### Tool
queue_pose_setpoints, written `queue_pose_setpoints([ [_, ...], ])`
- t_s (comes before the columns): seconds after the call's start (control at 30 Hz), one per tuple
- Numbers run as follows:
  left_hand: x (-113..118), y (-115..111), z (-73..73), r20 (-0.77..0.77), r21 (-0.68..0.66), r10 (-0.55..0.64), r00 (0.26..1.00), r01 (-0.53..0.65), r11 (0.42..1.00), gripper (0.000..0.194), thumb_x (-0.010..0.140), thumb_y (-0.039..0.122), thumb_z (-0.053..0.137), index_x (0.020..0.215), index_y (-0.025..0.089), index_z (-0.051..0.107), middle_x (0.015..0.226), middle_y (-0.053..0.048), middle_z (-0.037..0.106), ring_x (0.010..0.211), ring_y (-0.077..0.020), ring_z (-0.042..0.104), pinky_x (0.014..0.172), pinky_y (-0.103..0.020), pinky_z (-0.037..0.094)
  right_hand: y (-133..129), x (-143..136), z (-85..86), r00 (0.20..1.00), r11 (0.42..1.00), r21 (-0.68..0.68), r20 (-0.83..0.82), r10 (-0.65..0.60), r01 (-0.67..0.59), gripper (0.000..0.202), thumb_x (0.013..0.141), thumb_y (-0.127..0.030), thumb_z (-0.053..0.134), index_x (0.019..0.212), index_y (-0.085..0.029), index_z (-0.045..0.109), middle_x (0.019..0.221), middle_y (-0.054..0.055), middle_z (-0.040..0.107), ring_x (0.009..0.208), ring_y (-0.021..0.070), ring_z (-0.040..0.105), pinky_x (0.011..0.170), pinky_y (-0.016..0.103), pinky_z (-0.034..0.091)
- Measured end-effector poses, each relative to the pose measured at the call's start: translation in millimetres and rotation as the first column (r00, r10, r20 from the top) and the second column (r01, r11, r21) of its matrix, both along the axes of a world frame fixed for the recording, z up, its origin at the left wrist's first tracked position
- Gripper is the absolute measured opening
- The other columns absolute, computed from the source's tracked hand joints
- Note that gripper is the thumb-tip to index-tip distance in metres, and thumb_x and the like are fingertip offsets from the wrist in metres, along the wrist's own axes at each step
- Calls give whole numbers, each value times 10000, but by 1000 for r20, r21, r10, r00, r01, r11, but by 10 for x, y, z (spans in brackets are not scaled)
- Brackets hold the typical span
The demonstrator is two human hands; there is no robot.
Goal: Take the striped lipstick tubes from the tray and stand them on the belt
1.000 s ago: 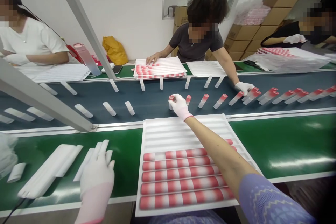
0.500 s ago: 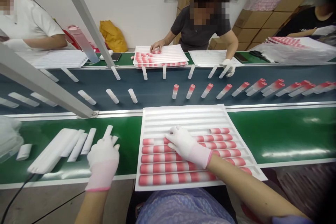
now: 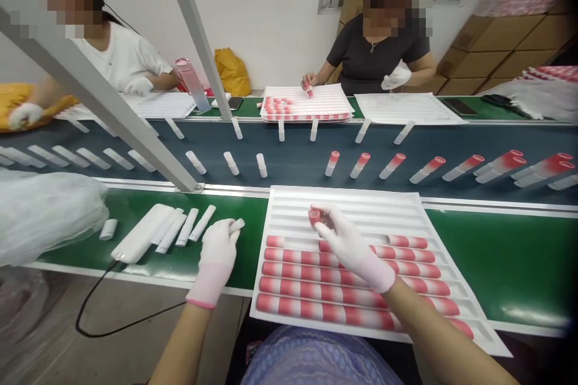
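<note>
Between the thumb and fingers of my right hand is a red tube piece, its round opening facing me, above a white ridged tray. Rows of red-and-white tubes fill the tray's nearer grooves; the farther grooves are bare. My left hand, also in a white glove, grips a short white tube over the green surface left of the tray. Beside that hand lie several white tubes and a white flat device with a black cable.
A dark conveyor carries upright white and red-topped tubes. A grey metal post slants down at the left. Two people sit across, one holding a red piece over a tray. Plastic bags lie at the left.
My right hand has lifted off the tray rows with a red piece. My left hand has moved away from the white tubes, holding one. The view has shifted left.
</note>
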State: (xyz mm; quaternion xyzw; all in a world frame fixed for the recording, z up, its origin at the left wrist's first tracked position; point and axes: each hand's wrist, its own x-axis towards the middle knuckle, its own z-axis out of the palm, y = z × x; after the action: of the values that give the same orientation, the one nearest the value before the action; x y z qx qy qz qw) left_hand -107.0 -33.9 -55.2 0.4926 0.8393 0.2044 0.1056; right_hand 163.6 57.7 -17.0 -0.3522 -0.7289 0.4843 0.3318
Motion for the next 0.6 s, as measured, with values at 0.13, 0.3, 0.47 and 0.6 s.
queue_pose_setpoints([
  [0.13,466,111,277,536,378,-249,807,34,925,287,981,410,437,1156,225,571,1108,-66,690,1092,-205,652,973,-345,505,-10,-154,226,955,984,-173,-282,-92,44,376,971,-273,502,1343,-233,466,931,28,631,868,178,619,837,402,547],
  [0.3,1021,284,522,759,372,-284,586,-33,928,249,900,418,611,1067,233,599,1058,-43,681,951,-190,666,834,-316,530,-7,-204,420,906,986,-99,-392,-161,132,329,934,-282,570,1261,-253,542,998,33,650,904,177,625,884,399,532],
  [0.47,1213,380,603,707,381,-321,630,42,923,208,855,290,654,1056,239,638,1089,-37,708,1009,-197,661,882,-319,501,-17,-99,499,931,973,-161,-301,-207,164,265,870,-239,630,1127,-235,568,1071,46,655,946,192,646,837,382,547],
  [0.6,1289,424,635,681,363,-287,673,30,931,156,809,303,712,920,215,647,968,-31,714,916,-192,671,813,-308,515,19,5,567,959,976,-117,-195,-206,186,216,816,-184,671,1017,-222,600,1002,29,682,925,191,658,802,351,541],
])
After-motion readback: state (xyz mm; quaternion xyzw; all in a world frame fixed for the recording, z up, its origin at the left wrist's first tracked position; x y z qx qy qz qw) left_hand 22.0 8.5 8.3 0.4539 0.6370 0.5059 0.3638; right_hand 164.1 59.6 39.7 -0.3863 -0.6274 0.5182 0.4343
